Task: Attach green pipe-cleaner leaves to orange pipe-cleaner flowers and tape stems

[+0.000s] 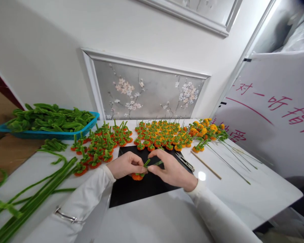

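Over a black mat [126, 194], my left hand [128, 164] pinches a small orange fuzzy pumpkin [137, 176] with a green stem and leaves, made of pipe cleaner. Close beside it, my right hand [171, 168] has thumb and fingertips together at the pumpkin's stem. A thin dark green strip [158, 163] shows between the right thumb and fingers; its end at the stem is hidden by the fingertips. Behind my hands stand rows of finished-looking orange pumpkins [107, 156] and yellow-orange ones [178, 147] with green tops.
A blue tray [95, 118] heaped with green fuzzy pieces [53, 118] stands back left. Long green pipe cleaners [40, 192] lie at front left. Metal snips [184, 161], a wooden stick [206, 165] and long-stemmed yellow flowers [212, 128] lie to the right. A wall rises behind.
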The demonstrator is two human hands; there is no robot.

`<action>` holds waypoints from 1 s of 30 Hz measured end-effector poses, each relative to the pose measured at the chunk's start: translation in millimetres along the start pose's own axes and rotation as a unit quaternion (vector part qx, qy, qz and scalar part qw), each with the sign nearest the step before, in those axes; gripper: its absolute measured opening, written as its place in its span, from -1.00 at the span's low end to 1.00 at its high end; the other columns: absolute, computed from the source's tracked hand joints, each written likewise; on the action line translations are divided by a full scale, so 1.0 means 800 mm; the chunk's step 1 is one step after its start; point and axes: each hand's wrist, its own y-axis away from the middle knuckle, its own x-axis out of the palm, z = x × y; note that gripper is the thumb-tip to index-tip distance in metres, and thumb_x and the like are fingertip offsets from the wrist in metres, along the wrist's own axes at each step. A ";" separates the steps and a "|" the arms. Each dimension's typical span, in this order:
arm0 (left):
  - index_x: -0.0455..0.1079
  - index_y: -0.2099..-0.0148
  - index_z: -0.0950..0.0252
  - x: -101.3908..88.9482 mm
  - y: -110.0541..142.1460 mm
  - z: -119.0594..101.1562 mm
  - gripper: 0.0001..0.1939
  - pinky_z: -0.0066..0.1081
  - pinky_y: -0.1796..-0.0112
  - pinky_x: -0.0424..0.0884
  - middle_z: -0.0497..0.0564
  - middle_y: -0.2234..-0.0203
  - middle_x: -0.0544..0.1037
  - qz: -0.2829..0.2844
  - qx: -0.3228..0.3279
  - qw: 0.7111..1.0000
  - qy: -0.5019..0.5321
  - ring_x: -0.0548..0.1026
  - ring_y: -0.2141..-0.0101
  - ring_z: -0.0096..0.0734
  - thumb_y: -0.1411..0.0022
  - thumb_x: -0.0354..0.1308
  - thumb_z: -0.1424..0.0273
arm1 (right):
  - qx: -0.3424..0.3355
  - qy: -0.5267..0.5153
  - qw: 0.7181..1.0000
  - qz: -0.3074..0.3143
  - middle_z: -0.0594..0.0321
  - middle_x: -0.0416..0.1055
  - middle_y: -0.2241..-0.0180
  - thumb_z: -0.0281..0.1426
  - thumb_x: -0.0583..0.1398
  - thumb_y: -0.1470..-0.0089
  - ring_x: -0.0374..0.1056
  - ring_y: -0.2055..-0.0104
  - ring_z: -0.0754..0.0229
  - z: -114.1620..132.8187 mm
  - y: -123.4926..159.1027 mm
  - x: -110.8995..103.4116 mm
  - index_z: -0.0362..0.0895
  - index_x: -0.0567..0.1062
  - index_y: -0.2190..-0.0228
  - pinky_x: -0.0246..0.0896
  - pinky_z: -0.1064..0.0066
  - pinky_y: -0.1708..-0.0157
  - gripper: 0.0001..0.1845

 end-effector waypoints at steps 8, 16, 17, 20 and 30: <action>0.55 0.44 0.36 0.005 0.006 -0.006 -0.78 -0.58 0.61 0.27 -0.06 0.67 0.48 0.037 -0.042 0.998 0.017 0.37 0.63 -0.57 0.12 0.31 0.30 | 0.064 -0.318 0.942 0.087 0.36 0.28 0.52 -0.26 0.23 0.03 0.26 0.49 0.36 -0.019 -0.005 0.033 -0.17 0.37 0.30 0.17 0.53 0.48 -0.71; 0.55 0.37 0.37 0.004 0.006 -0.001 -0.79 -0.47 0.40 0.35 0.07 0.43 0.59 0.078 -0.001 0.996 0.044 0.46 0.44 -0.43 0.08 0.29 0.34 | -0.038 -0.247 0.967 0.048 0.25 0.29 0.40 -0.31 0.20 -0.03 0.26 0.40 0.33 -0.018 -0.007 0.024 -0.13 0.53 0.39 0.20 0.50 0.40 -0.84; 0.54 0.39 0.37 0.005 0.006 -0.001 -0.81 -0.47 0.40 0.35 0.06 0.42 0.59 0.078 0.001 0.996 0.048 0.46 0.43 -0.43 0.08 0.29 0.34 | -0.045 -0.232 0.971 0.042 0.24 0.30 0.40 -0.34 0.19 -0.04 0.26 0.39 0.32 -0.017 -0.007 0.023 -0.12 0.53 0.39 0.20 0.50 0.39 -0.86; 0.51 0.46 0.37 0.006 0.005 -0.004 -0.84 -0.51 0.44 0.34 0.02 0.44 0.55 0.070 -0.004 0.996 0.053 0.45 0.44 -0.46 0.08 0.29 0.35 | -0.054 -0.186 0.981 0.016 0.25 0.32 0.40 -0.45 0.15 -0.06 0.27 0.37 0.32 -0.016 -0.007 0.024 -0.12 0.53 0.41 0.20 0.49 0.36 -0.87; 0.37 0.39 0.35 0.020 0.004 -0.024 -0.78 -0.41 0.36 0.37 -0.03 0.47 0.48 -0.057 0.053 0.994 -0.079 0.45 0.40 -0.37 0.07 0.23 0.30 | -0.049 -0.081 0.993 -0.064 0.26 0.29 0.43 -0.53 0.11 -0.06 0.24 0.40 0.32 -0.018 -0.005 0.028 -0.17 0.41 0.44 0.16 0.50 0.38 -0.90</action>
